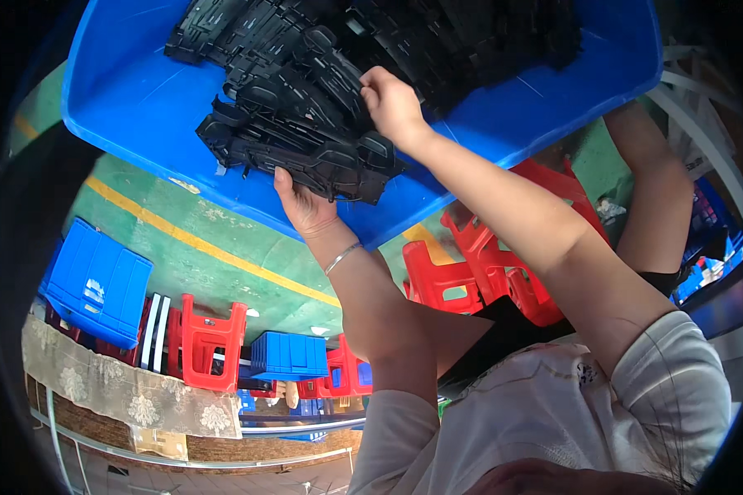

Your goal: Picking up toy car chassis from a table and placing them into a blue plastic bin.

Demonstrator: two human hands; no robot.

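A large blue bin (111, 103) holds a heap of long black moulded plastic parts (462, 49). At its near edge my left hand (309, 206) supports several stacked black plastic parts (305, 157) from below. The thumb shows on the near side of the stack; the other fingers are hidden under it. Over the bin, my right hand (395, 107) is closed, its curled fingers pinching the edge of another black plastic part (338, 76) just beyond the stack. That part slants across the heap, and its far end merges with the other black pieces.
Below the bin runs a green floor (223, 223) with a yellow line. Red plastic stools (210, 342) and a blue crate (99, 280) stand to the left. More red stools (479, 256) are under my right arm. Another person's bare arm (656, 190) shows at the right.
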